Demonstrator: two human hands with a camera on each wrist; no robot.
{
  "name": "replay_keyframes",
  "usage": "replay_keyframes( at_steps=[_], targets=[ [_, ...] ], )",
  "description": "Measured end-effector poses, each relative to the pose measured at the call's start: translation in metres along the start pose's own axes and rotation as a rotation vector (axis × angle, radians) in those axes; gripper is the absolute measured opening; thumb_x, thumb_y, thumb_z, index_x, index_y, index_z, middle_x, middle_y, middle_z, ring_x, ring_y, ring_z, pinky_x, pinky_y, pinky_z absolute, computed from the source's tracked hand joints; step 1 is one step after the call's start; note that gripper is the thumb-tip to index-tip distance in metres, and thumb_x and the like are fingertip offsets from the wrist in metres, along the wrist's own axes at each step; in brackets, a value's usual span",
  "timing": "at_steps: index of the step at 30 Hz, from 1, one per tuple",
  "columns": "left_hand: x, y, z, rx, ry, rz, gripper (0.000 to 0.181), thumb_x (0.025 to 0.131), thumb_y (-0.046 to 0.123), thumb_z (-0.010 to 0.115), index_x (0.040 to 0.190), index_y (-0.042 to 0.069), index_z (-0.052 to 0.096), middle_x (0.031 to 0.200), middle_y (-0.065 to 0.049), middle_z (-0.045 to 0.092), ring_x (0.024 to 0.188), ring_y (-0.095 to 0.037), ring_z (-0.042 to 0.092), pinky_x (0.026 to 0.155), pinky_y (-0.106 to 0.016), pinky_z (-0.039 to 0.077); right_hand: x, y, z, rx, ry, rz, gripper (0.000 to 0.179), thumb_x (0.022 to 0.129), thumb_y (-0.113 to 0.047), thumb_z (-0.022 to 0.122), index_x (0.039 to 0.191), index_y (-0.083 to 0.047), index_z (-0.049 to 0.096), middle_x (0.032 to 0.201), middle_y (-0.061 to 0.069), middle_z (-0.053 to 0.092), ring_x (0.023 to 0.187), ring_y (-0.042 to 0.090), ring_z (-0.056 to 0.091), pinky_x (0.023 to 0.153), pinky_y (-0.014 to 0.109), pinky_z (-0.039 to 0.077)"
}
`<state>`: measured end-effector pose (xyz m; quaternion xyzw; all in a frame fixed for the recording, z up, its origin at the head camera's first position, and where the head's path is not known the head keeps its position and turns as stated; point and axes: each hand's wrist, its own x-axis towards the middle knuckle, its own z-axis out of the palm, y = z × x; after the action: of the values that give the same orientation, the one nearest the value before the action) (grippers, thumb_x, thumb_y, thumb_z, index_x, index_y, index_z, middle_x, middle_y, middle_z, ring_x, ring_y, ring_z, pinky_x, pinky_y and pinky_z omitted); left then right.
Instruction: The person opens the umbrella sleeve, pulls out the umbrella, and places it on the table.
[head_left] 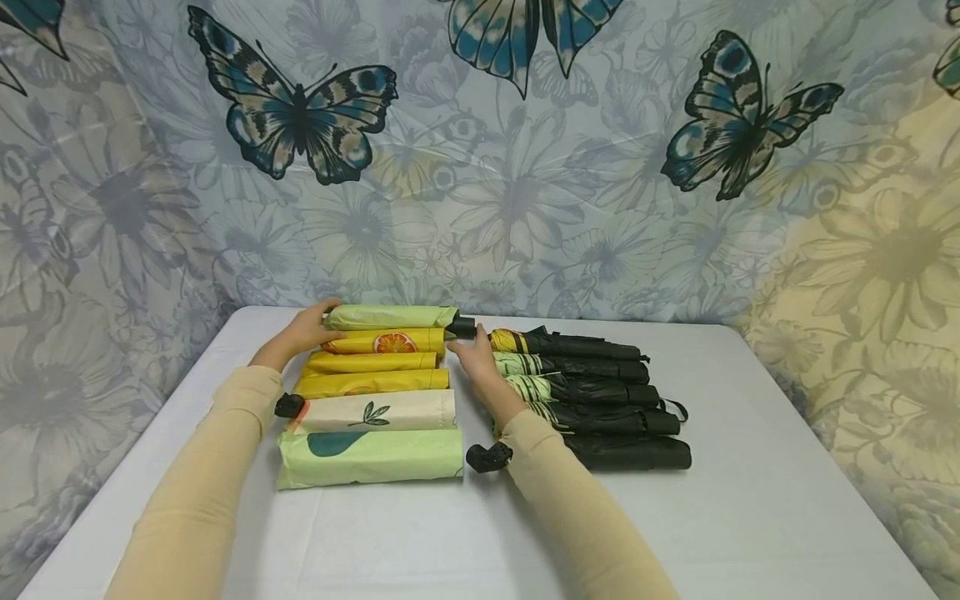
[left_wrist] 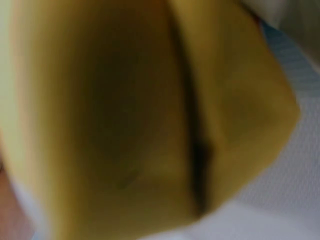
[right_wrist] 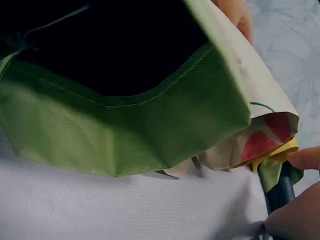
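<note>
At the far end of the left row lies a light green umbrella sleeve (head_left: 393,316), a black umbrella handle (head_left: 463,327) sticking out of its right end. My left hand (head_left: 300,333) holds the sleeve's left end between thumb and fingers. My right hand (head_left: 483,367) pinches the black handle, thumb and finger on either side in the right wrist view. Just nearer lies a yellow sleeve (head_left: 367,342) with an orange-slice print. A blurred yellow surface (left_wrist: 120,120) fills most of the left wrist view.
Nearer in the left row are yellow sleeves (head_left: 371,383), a cream leaf-print sleeve (head_left: 330,413) and a light green one (head_left: 405,458). Several folded black umbrellas (head_left: 607,392) lie to the right, partly behind my right forearm. A butterfly-print cloth (head_left: 517,217) hangs behind the white table (head_left: 750,517).
</note>
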<state>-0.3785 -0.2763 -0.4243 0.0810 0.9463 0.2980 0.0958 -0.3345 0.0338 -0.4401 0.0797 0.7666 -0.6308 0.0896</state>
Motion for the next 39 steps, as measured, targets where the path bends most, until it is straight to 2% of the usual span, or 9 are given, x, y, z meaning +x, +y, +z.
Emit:
replay_keyframes(
  at_steps=[10,16,19,22,24,26,28,34,39],
  targets=[
    [0.003,-0.002,-0.001,-0.012,0.002,-0.003,0.073,0.096,0.023,0.063,0.152,0.000,0.024,0.150,-0.034,0.029,0.131,-0.053,0.040,0.103,-0.061,0.045,0.004,0.002,-0.001,0.073,0.007,-0.014,0.075,0.093,-0.018,0.063,0.155,-0.007,0.022,0.162,0.017,0.020,0.150,0.035,0.019,0.122,0.051,0.028],
    [0.002,0.001,0.000,-0.028,0.015,-0.013,0.073,0.095,0.025,0.064,0.152,-0.001,0.025,0.151,-0.034,0.028,0.136,-0.052,0.032,0.108,-0.065,0.037,-0.003,-0.002,0.002,0.172,0.041,-0.061,0.069,0.094,-0.012,0.061,0.154,-0.008,0.026,0.162,0.014,0.020,0.151,0.033,0.016,0.123,0.051,0.025],
    [0.001,0.001,-0.001,-0.033,0.021,-0.016,0.073,0.095,0.025,0.064,0.151,-0.001,0.026,0.152,-0.033,0.028,0.138,-0.052,0.028,0.110,-0.066,0.034,-0.006,-0.006,0.003,0.230,0.050,-0.079,0.065,0.096,-0.010,0.059,0.152,-0.008,0.027,0.162,0.013,0.020,0.151,0.032,0.020,0.122,0.049,0.028],
    [0.001,0.000,-0.001,-0.026,0.024,-0.014,0.072,0.095,0.026,0.064,0.151,-0.002,0.027,0.151,-0.034,0.028,0.138,-0.053,0.028,0.110,-0.066,0.033,-0.006,-0.009,0.005,0.281,0.073,-0.080,0.063,0.095,-0.002,0.056,0.152,-0.008,0.028,0.159,0.016,0.025,0.144,0.032,0.035,0.115,0.043,0.040],
    [0.001,-0.002,-0.001,-0.023,0.023,-0.013,0.072,0.095,0.026,0.064,0.151,-0.002,0.028,0.151,-0.034,0.029,0.138,-0.053,0.028,0.110,-0.066,0.033,-0.005,-0.010,0.005,0.291,0.095,-0.076,0.065,0.093,0.003,0.053,0.152,-0.008,0.029,0.156,0.017,0.029,0.136,0.033,0.046,0.103,0.037,0.048],
    [0.002,-0.003,-0.002,-0.022,0.021,-0.009,0.072,0.095,0.026,0.064,0.151,-0.002,0.027,0.150,-0.035,0.029,0.137,-0.053,0.028,0.110,-0.067,0.034,-0.004,-0.011,0.004,0.274,0.117,-0.074,0.066,0.092,0.006,0.053,0.152,-0.009,0.031,0.153,0.018,0.033,0.129,0.033,0.052,0.090,0.032,0.050],
    [0.003,-0.003,-0.002,-0.022,0.017,0.000,0.073,0.095,0.027,0.064,0.151,-0.001,0.026,0.151,-0.035,0.028,0.137,-0.054,0.028,0.109,-0.067,0.034,-0.004,-0.011,0.004,0.246,0.129,-0.076,0.066,0.093,0.004,0.056,0.152,-0.010,0.033,0.150,0.018,0.036,0.125,0.033,0.054,0.084,0.029,0.048],
    [0.001,-0.003,-0.002,-0.036,0.017,0.036,0.071,0.096,0.024,0.063,0.152,0.002,0.028,0.155,-0.033,0.023,0.139,-0.054,0.024,0.110,-0.069,0.031,-0.006,-0.015,-0.001,0.213,0.117,-0.107,0.053,0.093,-0.009,0.065,0.143,-0.006,0.048,0.139,0.019,0.044,0.116,0.030,0.055,0.092,0.036,0.053],
    [-0.002,-0.001,-0.003,-0.031,0.021,0.036,0.067,0.096,0.023,0.063,0.151,0.002,0.030,0.153,-0.033,0.025,0.138,-0.054,0.026,0.109,-0.069,0.033,-0.007,-0.016,-0.007,0.259,0.067,-0.164,0.049,0.091,-0.010,0.069,0.136,0.001,0.053,0.124,0.021,0.049,0.106,0.040,0.064,0.099,0.044,0.055]
  ],
)
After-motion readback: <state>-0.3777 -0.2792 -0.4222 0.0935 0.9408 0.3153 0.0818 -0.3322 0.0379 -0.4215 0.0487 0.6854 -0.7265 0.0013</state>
